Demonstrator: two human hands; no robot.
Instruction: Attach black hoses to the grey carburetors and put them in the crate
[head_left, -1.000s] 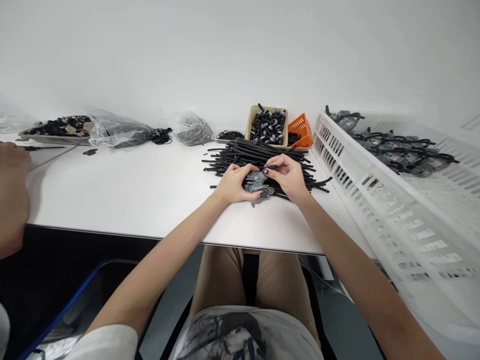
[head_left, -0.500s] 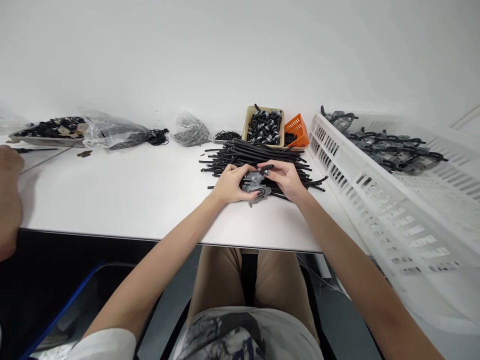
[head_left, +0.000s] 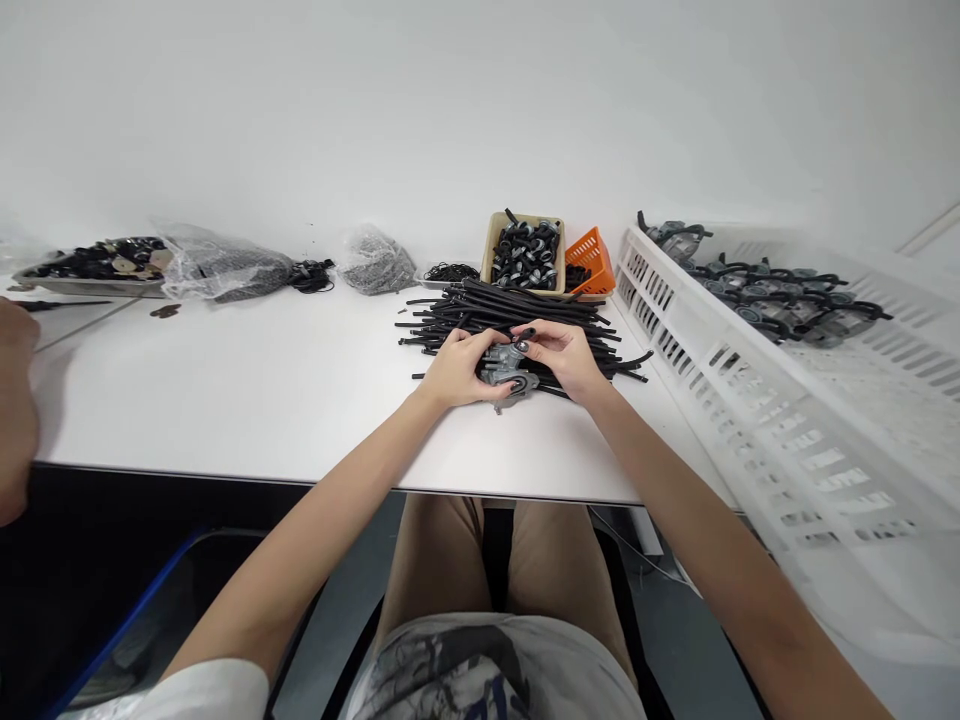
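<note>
I wear a pale grey T-shirt (head_left: 574, 665) with a blotchy print (head_left: 465, 675) in dark grey, black and blue across the front. My left sleeve (head_left: 214, 688) is plain white and short, its hem loose around the arm. My trousers (head_left: 433, 560) are plain tan. My fingers (head_left: 514, 386) wear dark polish, the right thumbnail (head_left: 523, 346) flecked with white.

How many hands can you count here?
3: the wearer's left hand on a grey metal part, right hand pinching a black piece, and another person's hand, cut off, at the left edge.
</note>
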